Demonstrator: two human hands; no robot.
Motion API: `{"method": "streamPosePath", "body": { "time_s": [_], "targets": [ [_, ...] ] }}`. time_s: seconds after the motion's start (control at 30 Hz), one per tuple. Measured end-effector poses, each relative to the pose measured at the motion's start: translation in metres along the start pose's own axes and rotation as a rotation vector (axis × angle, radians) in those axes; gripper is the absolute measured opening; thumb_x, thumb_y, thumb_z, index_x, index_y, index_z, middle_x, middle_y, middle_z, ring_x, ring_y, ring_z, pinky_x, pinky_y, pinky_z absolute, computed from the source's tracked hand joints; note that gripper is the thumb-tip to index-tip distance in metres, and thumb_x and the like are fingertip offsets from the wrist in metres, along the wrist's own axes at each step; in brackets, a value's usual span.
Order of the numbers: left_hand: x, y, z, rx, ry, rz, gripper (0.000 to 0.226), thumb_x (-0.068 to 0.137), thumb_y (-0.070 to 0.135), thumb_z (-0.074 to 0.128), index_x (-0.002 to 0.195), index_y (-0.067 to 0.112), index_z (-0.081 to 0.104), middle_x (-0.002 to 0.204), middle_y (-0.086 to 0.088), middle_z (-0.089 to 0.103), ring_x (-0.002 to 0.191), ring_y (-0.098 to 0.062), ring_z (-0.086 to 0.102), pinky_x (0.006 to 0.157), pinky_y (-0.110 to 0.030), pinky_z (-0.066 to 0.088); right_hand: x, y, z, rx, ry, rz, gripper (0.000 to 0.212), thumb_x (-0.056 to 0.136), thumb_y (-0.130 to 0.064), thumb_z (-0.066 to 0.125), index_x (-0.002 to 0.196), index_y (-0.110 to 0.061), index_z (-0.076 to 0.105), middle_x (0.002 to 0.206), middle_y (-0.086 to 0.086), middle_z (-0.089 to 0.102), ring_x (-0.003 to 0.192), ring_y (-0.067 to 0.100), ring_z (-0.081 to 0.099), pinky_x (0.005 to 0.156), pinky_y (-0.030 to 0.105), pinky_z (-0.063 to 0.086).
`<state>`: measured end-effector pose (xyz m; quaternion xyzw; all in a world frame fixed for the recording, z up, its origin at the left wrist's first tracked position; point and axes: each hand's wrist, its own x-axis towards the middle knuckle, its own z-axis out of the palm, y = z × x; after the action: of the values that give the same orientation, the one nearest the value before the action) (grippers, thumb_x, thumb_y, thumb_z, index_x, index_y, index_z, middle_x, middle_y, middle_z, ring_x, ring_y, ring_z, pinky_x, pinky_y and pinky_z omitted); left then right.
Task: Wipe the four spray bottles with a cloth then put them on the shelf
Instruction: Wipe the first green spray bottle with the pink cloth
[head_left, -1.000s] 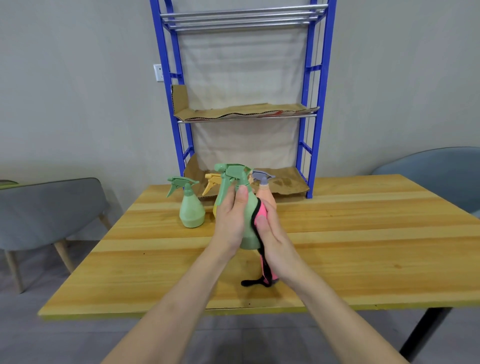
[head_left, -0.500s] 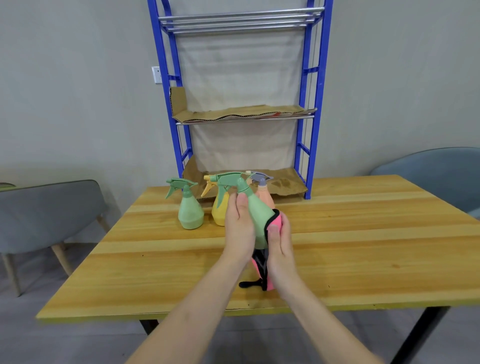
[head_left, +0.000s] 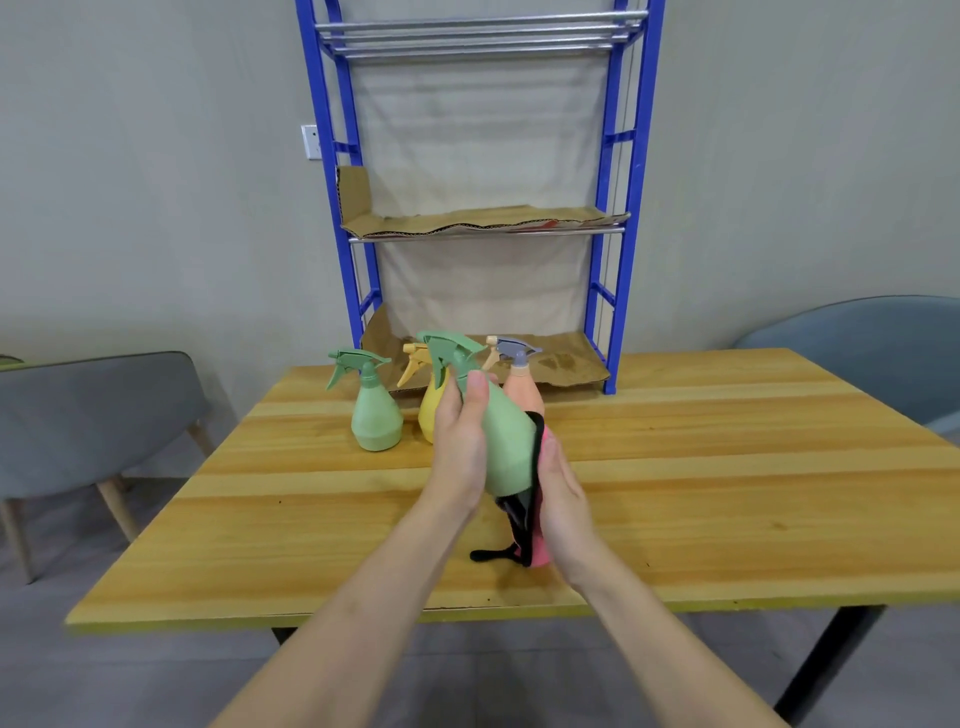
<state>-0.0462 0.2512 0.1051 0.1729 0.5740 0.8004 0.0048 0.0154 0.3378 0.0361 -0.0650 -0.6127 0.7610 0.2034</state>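
1. While my left hand (head_left: 460, 447) grips the green bottle (head_left: 506, 436) tilted above the table (head_left: 727, 467), my right hand (head_left: 563, 499) presses the pink cloth (head_left: 537, 519) against its lower side, fingers flat on the cloth.
2. Behind it, a second green bottle (head_left: 375, 410), a yellow one (head_left: 431, 410) and a peach one (head_left: 524, 389) stand together on the table.
3. I see the blue shelf (head_left: 613, 260) at the far edge, lined with cardboard (head_left: 483, 221).

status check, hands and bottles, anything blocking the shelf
Left hand grips the tilted green bottle. Right hand presses the pink cloth against it. Three bottles wait on the table. Shelf path looks clear.
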Motion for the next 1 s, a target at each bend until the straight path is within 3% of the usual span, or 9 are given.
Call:
{"method": "streamPosePath", "body": {
  "time_s": [0.07,0.2,0.3,0.43,0.5,0.6,0.73,0.87,1.0],
  "targets": [
    [0.002,0.003,0.0,0.031,-0.009,0.048,0.043,0.099,0.05,0.053,0.118,0.013,0.064,0.11,-0.008,0.07,0.104,-0.022,0.065,0.102,-0.047,0.05,0.0,-0.001,0.0,0.039,0.007,0.05,0.072,0.092,-0.07,0.041,0.151,-0.03,0.049,0.144,0.001,0.063,0.136,0.026,0.057,0.115,0.054,0.044],
    [0.003,0.0,0.003,0.099,0.029,0.068,0.035,0.104,0.052,0.043,0.119,0.023,0.056,0.113,-0.008,0.068,0.105,-0.024,0.064,0.097,-0.042,0.052,-0.006,0.003,0.005,-0.19,0.027,-0.078,0.076,0.087,-0.088,0.037,0.153,-0.049,0.034,0.152,-0.021,0.049,0.145,0.006,0.043,0.125,0.051,0.028],
    [0.003,-0.004,0.008,0.142,0.049,0.07,0.04,0.11,0.046,0.034,0.128,0.018,0.056,0.113,0.003,0.065,0.104,-0.012,0.062,0.095,-0.031,0.048,-0.007,-0.001,0.005,-0.417,0.069,-0.332,0.067,0.1,-0.065,0.033,0.158,-0.031,0.027,0.155,-0.013,0.037,0.145,0.003,0.034,0.123,0.039,0.031],
    [0.003,-0.009,0.007,0.109,0.067,0.079,0.039,0.112,0.036,0.032,0.108,0.01,0.061,0.094,-0.002,0.06,0.087,-0.012,0.057,0.087,-0.036,0.048,-0.004,-0.001,0.0,-0.641,0.033,-0.633,0.061,0.109,-0.041,0.035,0.161,-0.012,0.024,0.163,-0.002,0.029,0.152,0.017,0.029,0.125,0.038,0.029],
    [0.003,-0.009,0.004,0.081,0.056,0.089,0.038,0.112,0.037,0.032,0.108,0.014,0.063,0.098,-0.003,0.062,0.091,-0.013,0.059,0.091,-0.037,0.05,-0.002,-0.002,0.001,-0.551,0.004,-0.554,0.056,0.11,-0.036,0.035,0.162,-0.017,0.024,0.164,-0.006,0.03,0.153,0.016,0.029,0.125,0.044,0.028],
    [0.004,-0.005,0.001,0.054,0.049,0.152,0.039,0.111,0.039,0.032,0.114,0.016,0.064,0.106,-0.003,0.067,0.099,-0.014,0.062,0.096,-0.038,0.05,-0.003,-0.006,0.004,-0.269,-0.03,-0.246,0.055,0.107,-0.055,0.032,0.159,-0.038,0.03,0.159,-0.017,0.042,0.149,0.003,0.036,0.125,0.045,0.03],
    [0.002,-0.007,0.003,0.079,0.095,0.225,0.034,0.113,0.03,0.03,0.114,0.017,0.062,0.104,0.005,0.065,0.096,-0.005,0.06,0.089,-0.022,0.049,-0.006,-0.008,0.006,-0.082,0.028,-0.06,0.047,0.109,-0.05,0.031,0.149,-0.032,0.048,0.13,-0.02,0.067,0.121,-0.009,0.06,0.104,0.022,0.05],
    [-0.003,-0.016,0.01,0.166,0.205,0.316,0.028,0.11,0.033,0.028,0.101,0.032,0.054,0.094,0.008,0.058,0.086,-0.002,0.053,0.081,-0.018,0.043,-0.007,-0.005,0.008,0.021,0.044,-0.019,0.043,0.113,-0.041,0.033,0.142,-0.021,0.057,0.132,0.001,0.071,0.123,0.016,0.067,0.101,0.036,0.056],
    [0.01,-0.024,0.008,0.256,0.209,0.366,0.03,0.106,0.041,0.027,0.108,0.024,0.052,0.098,-0.003,0.058,0.091,-0.022,0.054,0.083,-0.035,0.045,-0.008,-0.001,0.002,-0.204,0.076,-0.132,0.03,0.109,-0.038,0.044,0.116,-0.023,0.069,0.107,-0.001,0.075,0.103,0.017,0.068,0.092,0.044,0.054]
  ]
}}
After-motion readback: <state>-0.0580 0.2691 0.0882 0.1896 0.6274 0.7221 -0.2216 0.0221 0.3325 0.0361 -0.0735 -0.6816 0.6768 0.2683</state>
